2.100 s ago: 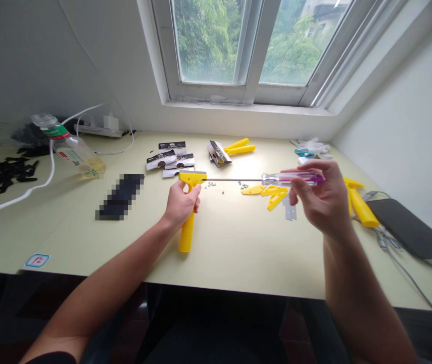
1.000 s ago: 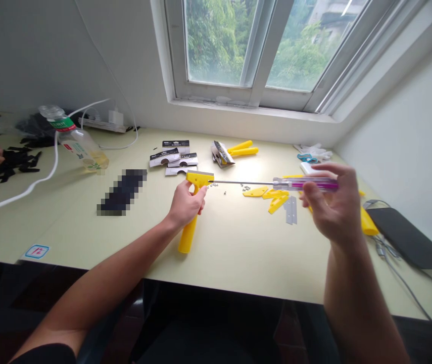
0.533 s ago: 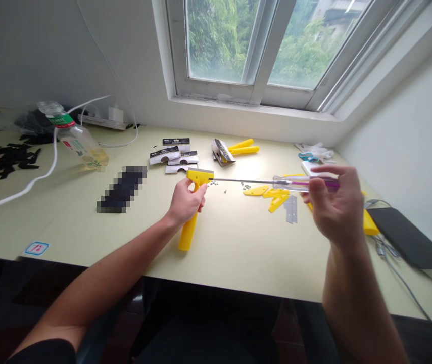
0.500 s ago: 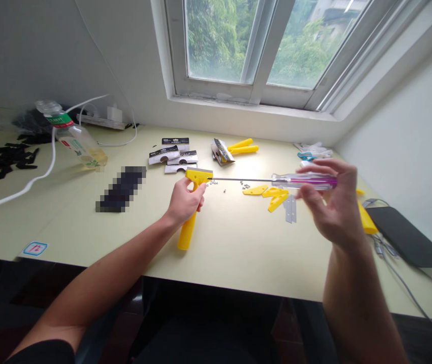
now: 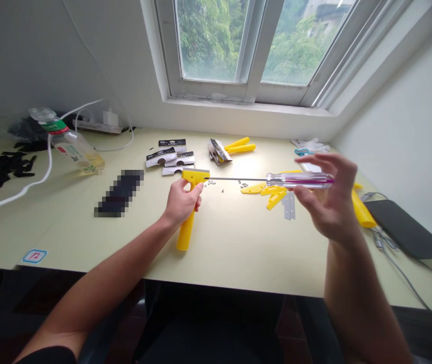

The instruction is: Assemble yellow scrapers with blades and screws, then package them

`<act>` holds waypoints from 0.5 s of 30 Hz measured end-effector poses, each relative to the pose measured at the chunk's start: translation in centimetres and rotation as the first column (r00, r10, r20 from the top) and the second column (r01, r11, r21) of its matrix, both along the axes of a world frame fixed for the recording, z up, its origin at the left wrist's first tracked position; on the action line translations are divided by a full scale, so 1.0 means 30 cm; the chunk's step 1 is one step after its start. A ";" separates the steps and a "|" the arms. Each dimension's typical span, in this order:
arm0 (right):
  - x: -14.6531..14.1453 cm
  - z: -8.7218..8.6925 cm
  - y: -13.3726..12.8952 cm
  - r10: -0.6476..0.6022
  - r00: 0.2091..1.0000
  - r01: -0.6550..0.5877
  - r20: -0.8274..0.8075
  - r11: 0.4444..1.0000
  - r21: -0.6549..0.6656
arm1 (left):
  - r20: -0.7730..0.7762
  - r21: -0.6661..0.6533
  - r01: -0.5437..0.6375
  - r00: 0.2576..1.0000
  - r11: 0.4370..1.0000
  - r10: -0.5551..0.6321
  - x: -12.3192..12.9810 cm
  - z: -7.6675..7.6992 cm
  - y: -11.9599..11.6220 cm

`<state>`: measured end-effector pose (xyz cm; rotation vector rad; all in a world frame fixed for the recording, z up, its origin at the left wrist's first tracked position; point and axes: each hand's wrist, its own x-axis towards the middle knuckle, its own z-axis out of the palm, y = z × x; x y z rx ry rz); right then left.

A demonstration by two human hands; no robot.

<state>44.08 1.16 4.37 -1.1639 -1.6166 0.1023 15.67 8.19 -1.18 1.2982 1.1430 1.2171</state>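
Observation:
My left hand is closed round the neck of a yellow scraper, whose head has a metal blade along its top edge. In my right hand is a screwdriver with a clear and purple handle, held level between thumb and fingers. The screwdriver's tip meets the right end of the scraper head; the screw itself is too small to make out. Small screws and nuts lie just right of the head. Yellow blade covers and grey blades rest under the screwdriver handle.
Black-and-white cardboard packages and yellow handles sit at the back. On the left are a blurred-out dark slab, a tilted bottle, a white cable and black pieces. A black pad and cables lie right.
The view has shifted slightly. My right hand's fingers have spread a little and shifted around the screwdriver handle; the tip stays at the scraper head. The left hand keeps its hold.

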 end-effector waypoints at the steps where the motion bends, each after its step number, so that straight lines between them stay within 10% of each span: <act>1: 0.003 -0.001 0.002 0.007 1.000 -0.007 0.008 1.000 -0.002 | 0.000 -0.002 -0.004 1.000 1.000 0.004 0.000 0.000 0.001; 5: 0.008 -0.008 0.007 -0.148 0.988 0.148 0.054 0.989 -0.001 | 0.013 -0.002 -0.010 1.000 1.000 0.010 -0.002 -0.003 0.003; 15: 0.015 -0.024 0.016 -0.003 0.996 0.003 0.094 1.000 -0.004 | 0.017 -0.012 -0.053 0.998 0.999 0.053 -0.006 -0.009 0.016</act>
